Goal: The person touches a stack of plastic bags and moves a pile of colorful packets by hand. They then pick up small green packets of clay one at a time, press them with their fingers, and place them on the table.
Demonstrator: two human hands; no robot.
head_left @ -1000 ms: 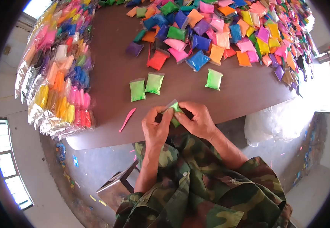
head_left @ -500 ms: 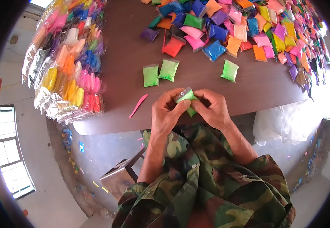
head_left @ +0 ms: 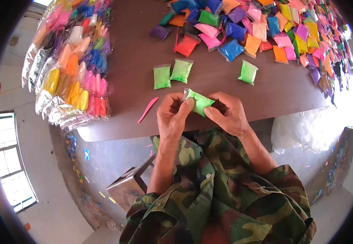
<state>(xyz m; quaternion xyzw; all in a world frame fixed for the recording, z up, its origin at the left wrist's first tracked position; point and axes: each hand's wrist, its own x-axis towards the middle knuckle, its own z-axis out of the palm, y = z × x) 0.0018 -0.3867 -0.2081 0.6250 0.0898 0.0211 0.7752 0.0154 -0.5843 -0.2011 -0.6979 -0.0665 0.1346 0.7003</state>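
Between my two hands, above the table's front edge, is a small clear packet of light green clay-like filling (head_left: 200, 102). My left hand (head_left: 174, 112) pinches its left end with the thumb on top. At the lower right end, my right hand (head_left: 228, 114) grips it between thumb and curled fingers. Beyond my left hand lie two similar green packets (head_left: 162, 77) side by side, and a third green packet (head_left: 248, 72) lies beyond my right hand. A pink plastic knife-shaped tool (head_left: 148, 110) rests on the table left of my left hand.
Many coloured packets (head_left: 233, 30) are heaped at the table's back and right. Clear bags of bright filled packs (head_left: 73, 77) are stacked along the left edge. A brown stool (head_left: 128, 189) stands below the table (head_left: 132, 61); a large translucent bag (head_left: 300, 130) hangs at right.
The green packet has turned and flattened between my hands, so more of its face shows. My hands have moved slightly apart, and the left thumb now presses nearer its left end.
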